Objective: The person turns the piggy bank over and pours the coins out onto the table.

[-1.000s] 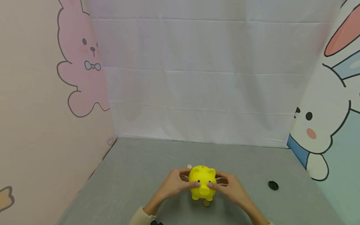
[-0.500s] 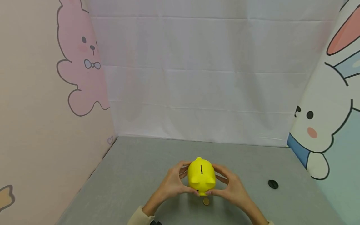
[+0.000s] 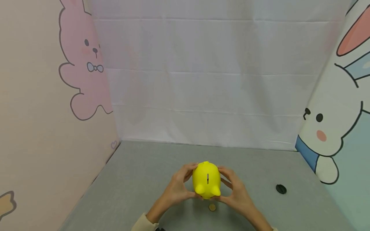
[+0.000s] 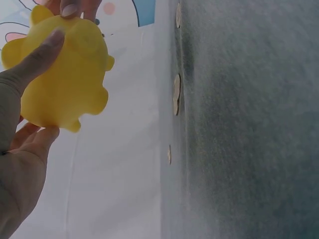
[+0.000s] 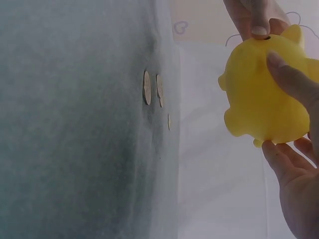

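Piggy bank (image 3: 206,179), yellow, held clear above the grey table (image 3: 138,179).
Left hand (image 3: 177,189) and right hand (image 3: 235,194) curled their fingers round its sides; a coin (image 3: 212,207) lay just below it, a black cap (image 3: 281,189) well to its right.

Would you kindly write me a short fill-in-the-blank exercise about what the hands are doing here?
1. Both hands hold a plastic piggy bank coloured ____.
2. The piggy bank is ____ the grey table, not resting on it.
3. The coin slot on its back faces ____.
4. The small round black cap lies toward the person's ____ side.

Missing words: yellow; above; up; right
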